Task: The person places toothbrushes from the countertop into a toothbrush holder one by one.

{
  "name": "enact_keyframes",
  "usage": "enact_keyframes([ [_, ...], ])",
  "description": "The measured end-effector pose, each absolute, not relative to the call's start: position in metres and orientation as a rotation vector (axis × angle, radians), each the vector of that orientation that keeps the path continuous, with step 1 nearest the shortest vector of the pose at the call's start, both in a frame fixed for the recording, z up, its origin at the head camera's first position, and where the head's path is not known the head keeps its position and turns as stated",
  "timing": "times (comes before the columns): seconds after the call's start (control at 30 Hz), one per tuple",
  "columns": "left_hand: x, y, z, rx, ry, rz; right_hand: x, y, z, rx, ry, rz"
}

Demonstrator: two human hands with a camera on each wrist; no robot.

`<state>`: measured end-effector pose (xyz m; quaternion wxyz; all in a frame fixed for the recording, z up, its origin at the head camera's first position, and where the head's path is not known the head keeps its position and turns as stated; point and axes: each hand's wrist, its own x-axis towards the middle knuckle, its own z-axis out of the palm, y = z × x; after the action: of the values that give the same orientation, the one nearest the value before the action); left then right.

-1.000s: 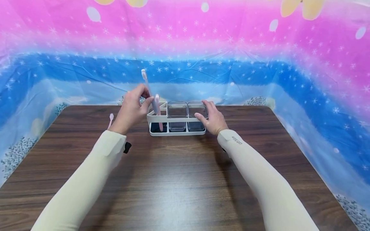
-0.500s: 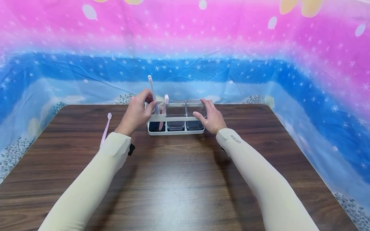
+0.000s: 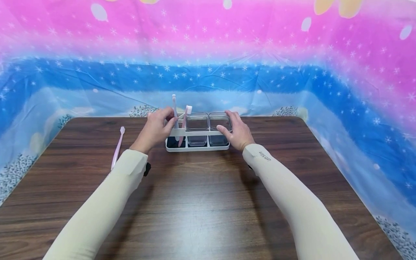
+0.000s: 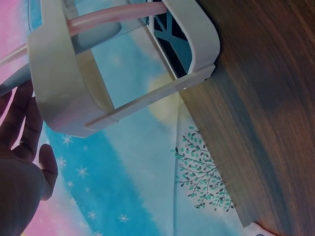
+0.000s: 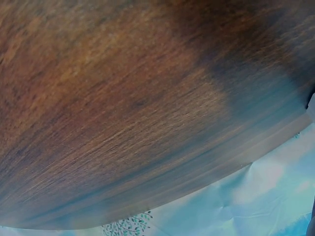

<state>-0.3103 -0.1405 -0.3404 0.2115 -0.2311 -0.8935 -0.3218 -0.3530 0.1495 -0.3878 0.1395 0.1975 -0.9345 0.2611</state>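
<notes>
In the head view, a white toothbrush holder (image 3: pixel 179 133) with a dark base stands at the back of the table. My left hand (image 3: pixel 156 124) pinches a pale grey-blue toothbrush (image 3: pixel 174 104), bristle end up, its handle down inside the left compartment. Beside it, a pink toothbrush (image 3: pixel 183 124) leans in that same compartment. The left wrist view shows both handles passing through the white frame (image 4: pixel 56 73), close to my left fingers. At the holder's right end, my right hand (image 3: pixel 239 131) grips the corner around a clear cup (image 3: pixel 216 126), thumb in front. The right wrist view barely shows this hand.
A second clear cup (image 3: pixel 197 123) sits in the holder's middle compartment. Left of my left forearm, a lilac toothbrush (image 3: pixel 117 148) lies on the brown wooden table (image 3: pixel 195 202). A pink and blue snowflake-patterned cloth (image 3: pixel 279 79) hangs behind the table and along both sides.
My left hand has moved right and lowered the grey-blue toothbrush into the left compartment. The pink toothbrush now leans further right. My right hand keeps its grip on the holder.
</notes>
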Motion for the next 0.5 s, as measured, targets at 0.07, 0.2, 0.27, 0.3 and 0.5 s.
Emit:
enact_keyframes([
  [0.07,-0.31,-0.1405,-0.3415,-0.632,-2.5,-0.887,-0.3532,0.1496,-0.388,0.57,-2.703,0.753],
  [0.2,-0.3098,-0.1404,-0.344,-0.625,-2.516,-0.874,-0.353,0.1497,-0.3881,0.564,-2.706,0.754],
  [0.27,-0.3098,-0.1402,-0.3452,-0.625,-2.523,-0.865,-0.3528,0.1496,-0.388,0.558,-2.709,0.756],
  [0.3,-0.31,-0.1399,-0.3458,-0.625,-2.525,-0.861,-0.3527,0.1495,-0.3879,0.557,-2.71,0.758],
  [0.5,-0.3101,-0.1371,-0.3481,-0.621,-2.535,-0.841,-0.3535,0.1493,-0.388,0.555,-2.714,0.764],
])
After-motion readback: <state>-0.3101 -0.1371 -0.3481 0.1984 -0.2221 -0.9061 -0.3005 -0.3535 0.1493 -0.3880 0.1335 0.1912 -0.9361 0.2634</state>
